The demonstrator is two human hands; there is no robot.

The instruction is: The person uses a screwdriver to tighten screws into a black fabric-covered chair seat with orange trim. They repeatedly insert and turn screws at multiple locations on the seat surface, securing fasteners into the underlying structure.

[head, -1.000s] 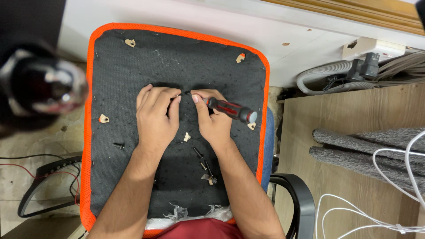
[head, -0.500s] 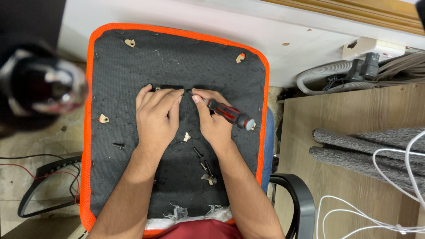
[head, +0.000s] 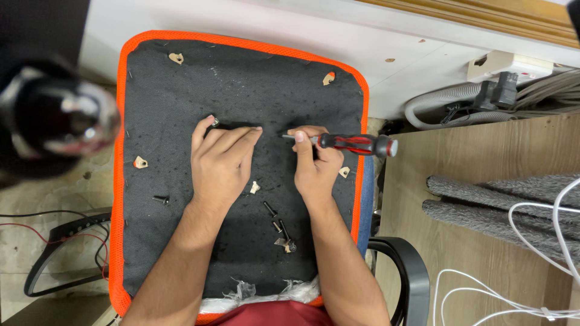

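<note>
Right now the left hand (head: pixel 220 166) lies palm-down on the black fabric underside of the upturned seat cushion (head: pixel 241 84), its fingers stretched out flat and close together, gripping nothing. Their tips point toward the right hand and stop just short of the screwdriver's metal tip. At the far side of the left index finger a dark slot in the fabric runs along beside the fingertips.

The right hand (head: pixel 314 166) is curled shut around the screwdriver (head: pixel 350 143), thumb and forefinger pinching the shaft close to where the red-and-black handle begins. The tool lies nearly level, its handle reaching out beyond the right knuckles past the orange rim (head: pixel 118 181) of the cushion, its tip aimed back at the left fingertips.

Below the right wrist, a few loose black screws (head: pixel 279 226) lie on the fabric. One single screw (head: pixel 160 198) rests well to the outer side of the left wrist, and a small tan tab (head: pixel 255 187) sits between the two hands, just beside the heel of the left one. Another tan tab (head: pixel 344 172) sits just beyond the right palm, near the rim.
</note>
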